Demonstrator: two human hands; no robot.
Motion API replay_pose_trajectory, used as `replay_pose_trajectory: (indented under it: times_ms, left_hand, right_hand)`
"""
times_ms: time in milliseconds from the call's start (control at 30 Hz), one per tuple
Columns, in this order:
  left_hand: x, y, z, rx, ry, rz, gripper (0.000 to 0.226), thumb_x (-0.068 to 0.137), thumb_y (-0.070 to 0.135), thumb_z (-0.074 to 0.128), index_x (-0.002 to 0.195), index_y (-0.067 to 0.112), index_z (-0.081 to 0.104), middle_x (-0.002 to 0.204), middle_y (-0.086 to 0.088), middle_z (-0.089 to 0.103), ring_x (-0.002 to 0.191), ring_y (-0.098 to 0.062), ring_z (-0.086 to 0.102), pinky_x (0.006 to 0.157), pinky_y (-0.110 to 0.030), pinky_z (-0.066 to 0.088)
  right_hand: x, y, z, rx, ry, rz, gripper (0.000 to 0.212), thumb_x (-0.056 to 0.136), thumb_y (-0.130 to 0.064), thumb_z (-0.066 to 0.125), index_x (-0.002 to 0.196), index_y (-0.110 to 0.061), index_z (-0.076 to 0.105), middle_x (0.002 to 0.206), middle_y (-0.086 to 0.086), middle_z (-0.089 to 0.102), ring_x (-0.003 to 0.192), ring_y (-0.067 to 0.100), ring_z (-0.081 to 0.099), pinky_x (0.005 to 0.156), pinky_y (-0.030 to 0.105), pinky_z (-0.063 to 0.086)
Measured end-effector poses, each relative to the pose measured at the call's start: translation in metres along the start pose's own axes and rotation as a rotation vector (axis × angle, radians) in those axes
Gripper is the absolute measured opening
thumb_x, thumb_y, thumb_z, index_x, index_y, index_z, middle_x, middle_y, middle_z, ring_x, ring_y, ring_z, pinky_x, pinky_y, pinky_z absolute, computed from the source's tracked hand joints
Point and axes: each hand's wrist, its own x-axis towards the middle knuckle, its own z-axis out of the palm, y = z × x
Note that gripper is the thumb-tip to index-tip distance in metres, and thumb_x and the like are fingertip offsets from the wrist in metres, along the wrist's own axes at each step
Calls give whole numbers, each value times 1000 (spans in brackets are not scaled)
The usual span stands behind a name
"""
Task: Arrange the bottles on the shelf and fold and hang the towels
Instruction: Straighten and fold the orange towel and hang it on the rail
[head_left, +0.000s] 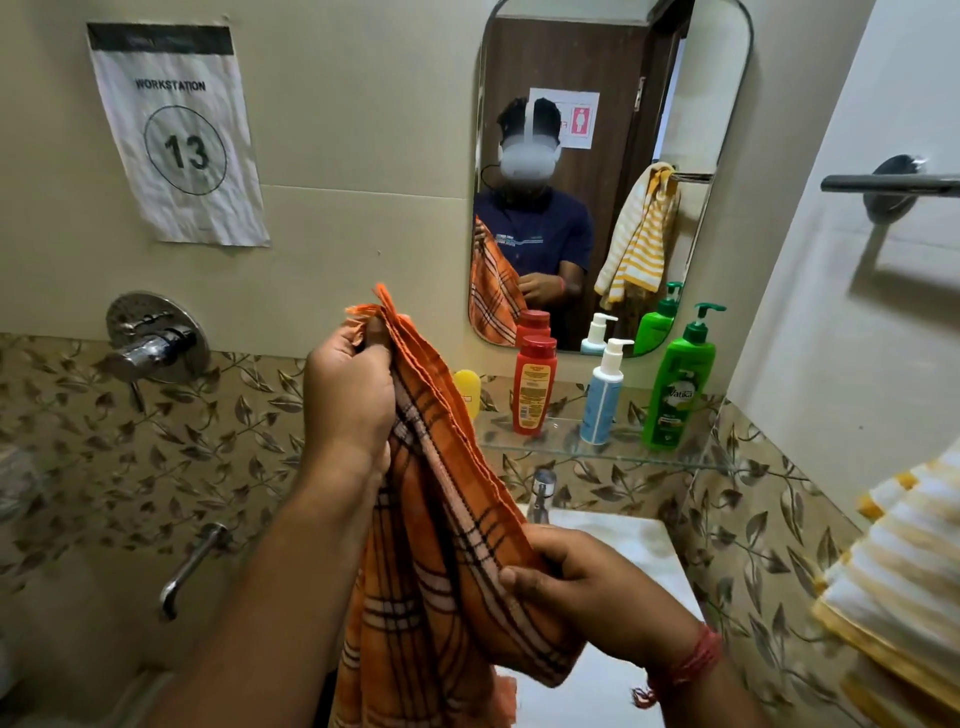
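Note:
An orange plaid towel (441, 545) hangs in folds in front of me. My left hand (348, 395) grips its top corner, raised high. Lower down, my right hand (582, 582) pinches the towel's edge over the sink. On the glass shelf (613, 457) under the mirror stand a red bottle (533, 384), a blue-and-white pump bottle (602, 395) and a green pump bottle (678, 384). A yellow bottle (467, 389) shows partly behind the towel. A yellow-and-white striped towel (898, 582) hangs at the right edge.
A dark towel bar (883, 184) sticks out from the right wall. A mirror (597, 156) hangs above the shelf. The white sink (639, 545) and its tap (541, 493) lie below. A shower valve (153, 343) and a spout (189, 566) sit on the left wall.

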Motion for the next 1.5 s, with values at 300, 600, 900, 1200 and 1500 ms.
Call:
replay_pose_trajectory:
  times_ms: [300, 600, 900, 1200, 1500]
  left_hand:
    - [23, 6, -25, -8, 162, 26, 39, 83, 9, 50, 76, 32, 80, 73, 8, 76, 66, -12, 69, 61, -27, 58]
    - [30, -5, -45, 6, 308, 13, 32, 90, 6, 50, 83, 22, 76, 87, 6, 76, 72, -8, 68, 61, -20, 53]
    - [22, -8, -53, -19, 338, -27, 32, 90, 8, 50, 78, 23, 75, 77, 12, 74, 66, -2, 66, 56, -15, 50]
    - [-1, -17, -66, 78, 304, -43, 30, 90, 6, 45, 66, 18, 58, 65, 10, 53, 67, -13, 50, 59, -24, 40]
    - [-17, -14, -74, 131, 304, -39, 41, 79, 8, 38, 66, 34, 67, 53, 19, 58, 55, -5, 50, 49, -18, 42]
  right_hand:
    - [-21, -3, -28, -518, -51, -4, 20, 94, -42, 62, 96, -23, 69, 94, -9, 68, 87, 6, 61, 78, 33, 52]
    - [-55, -45, -61, -929, 221, -206, 23, 83, -51, 53, 83, -37, 71, 86, -28, 60, 92, -4, 53, 111, 29, 29]
    - [-72, -55, -71, -1008, 392, -253, 30, 87, -56, 43, 80, -34, 62, 86, -18, 54, 78, 11, 51, 61, 24, 44]
    - [-82, -50, -72, -718, 646, -279, 4, 86, -19, 69, 88, -18, 65, 86, -5, 63, 79, 15, 64, 65, 32, 55]
    - [-111, -93, -58, -384, 713, -495, 20, 86, -17, 71, 100, -30, 67, 104, -4, 55, 93, 14, 60, 73, 20, 56]
